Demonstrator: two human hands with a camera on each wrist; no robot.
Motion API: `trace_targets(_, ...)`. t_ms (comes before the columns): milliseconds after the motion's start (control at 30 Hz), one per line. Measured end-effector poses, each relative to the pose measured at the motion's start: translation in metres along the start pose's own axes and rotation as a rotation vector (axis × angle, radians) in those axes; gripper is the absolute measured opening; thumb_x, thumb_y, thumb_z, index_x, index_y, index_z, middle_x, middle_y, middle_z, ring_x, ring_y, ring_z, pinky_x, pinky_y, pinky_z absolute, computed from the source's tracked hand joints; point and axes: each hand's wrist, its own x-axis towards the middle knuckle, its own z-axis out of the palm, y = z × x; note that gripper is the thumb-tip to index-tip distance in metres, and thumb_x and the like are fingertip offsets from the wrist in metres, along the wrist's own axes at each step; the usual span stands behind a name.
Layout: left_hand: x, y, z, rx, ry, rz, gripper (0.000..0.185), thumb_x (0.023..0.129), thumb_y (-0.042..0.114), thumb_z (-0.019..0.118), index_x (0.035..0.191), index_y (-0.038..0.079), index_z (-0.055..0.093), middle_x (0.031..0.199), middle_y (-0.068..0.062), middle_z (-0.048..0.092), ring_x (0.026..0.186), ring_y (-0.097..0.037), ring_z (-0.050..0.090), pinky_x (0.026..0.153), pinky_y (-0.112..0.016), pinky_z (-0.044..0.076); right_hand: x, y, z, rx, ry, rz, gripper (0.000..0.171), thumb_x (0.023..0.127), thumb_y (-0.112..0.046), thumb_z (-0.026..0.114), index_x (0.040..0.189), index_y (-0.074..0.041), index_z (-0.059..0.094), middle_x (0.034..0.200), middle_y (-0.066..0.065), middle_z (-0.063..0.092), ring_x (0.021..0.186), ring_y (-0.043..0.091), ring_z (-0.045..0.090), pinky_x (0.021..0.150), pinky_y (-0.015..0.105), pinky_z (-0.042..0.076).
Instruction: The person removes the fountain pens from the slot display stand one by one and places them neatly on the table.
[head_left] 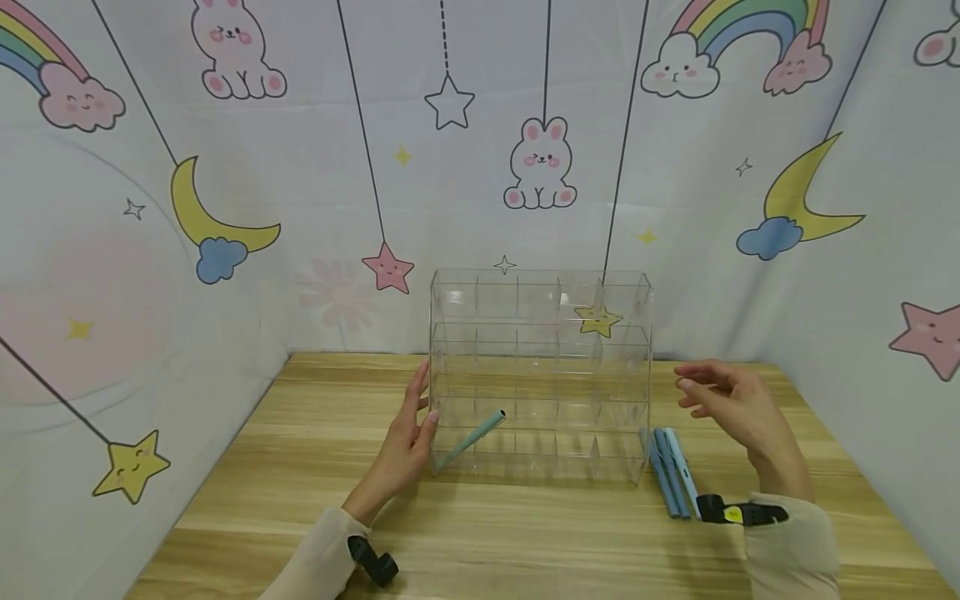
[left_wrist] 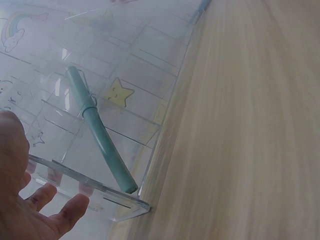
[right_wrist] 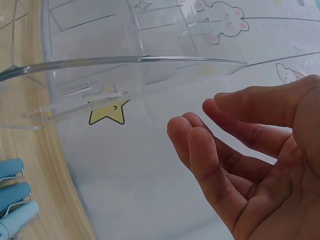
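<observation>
Within the clear organizer (head_left: 536, 414), seemingly bottom-left — one teal pen (head_left: 472, 438); left grip (head_left: 400, 443) unclenched alongside, right grip (head_left: 741, 410) released.

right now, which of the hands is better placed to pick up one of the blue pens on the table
Likely the right hand: it holds nothing and is close to the blue pens, on their side of the clear organizer. The left hand rests against the organizer's opposite side.
</observation>
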Motion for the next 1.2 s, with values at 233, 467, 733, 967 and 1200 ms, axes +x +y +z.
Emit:
trace_targets(233, 0.000, 0.001, 0.000, -0.009, -0.005, -0.005, 0.078, 0.113, 0.006, 0.050, 0.175, 0.023, 0.005, 0.177, -0.023, 0.023, 0.140, -0.059, 0.053, 0.087, -0.056, 0.064, -0.001, -0.004, 0.000, 0.015, -0.007, -0.012, 0.038, 0.109, -0.024, 0.064, 0.136, 0.002, 0.067, 0.100, -0.032, 0.070, 0.087, 0.001, 0.073, 0.075, 0.026, 0.062)
trace_targets(467, 0.000, 0.001, 0.000, -0.009, -0.003, -0.006, 0.076, 0.113, 0.006, 0.049, 0.175, 0.019, 0.006, 0.177, -0.022, 0.023, 0.139, -0.059, 0.053, 0.088, -0.059, 0.063, -0.002, -0.012, 0.003, 0.009, -0.029, 0.007, 0.038, 0.110, -0.028, 0.064, 0.136, -0.001, 0.068, 0.103, -0.025, 0.072, 0.089, 0.004, 0.074, 0.076, 0.026, 0.062)
trace_targets(733, 0.000, -0.002, 0.001, 0.008, 0.006, 0.016, 0.073, 0.114, 0.006, 0.048, 0.174, 0.014, 0.008, 0.176, -0.028, 0.023, 0.137, -0.061, 0.054, 0.086, -0.059, 0.064, -0.003, -0.018, 0.004, 0.018, -0.052, 0.020, 0.037, 0.110, -0.028, 0.064, 0.136, -0.002, 0.068, 0.106, -0.022, 0.073, 0.090, 0.006, 0.074, 0.077, 0.026, 0.062)
trace_targets(967, -0.001, -0.001, 0.001, -0.001, -0.001, 0.002, 0.074, 0.114, 0.006, 0.049, 0.174, 0.015, 0.007, 0.177, -0.026, 0.023, 0.138, -0.060, 0.054, 0.087, -0.058, 0.064, -0.001, -0.021, 0.008, 0.012, -0.085, 0.008, 0.037, 0.110, -0.023, 0.063, 0.137, 0.001, 0.066, 0.118, 0.005, 0.077, 0.090, 0.005, 0.074, 0.077, 0.028, 0.062)
trace_targets(1200, 0.001, -0.001, 0.001, -0.018, -0.001, 0.017, 0.078, 0.112, 0.004, 0.050, 0.175, 0.020, 0.006, 0.176, -0.027, 0.024, 0.136, -0.060, 0.055, 0.084, -0.050, 0.065, 0.000, -0.024, 0.011, 0.012, -0.115, -0.008, 0.036, 0.109, -0.022, 0.064, 0.137, 0.001, 0.067, 0.122, 0.016, 0.076, 0.090, 0.005, 0.074, 0.075, 0.028, 0.062)
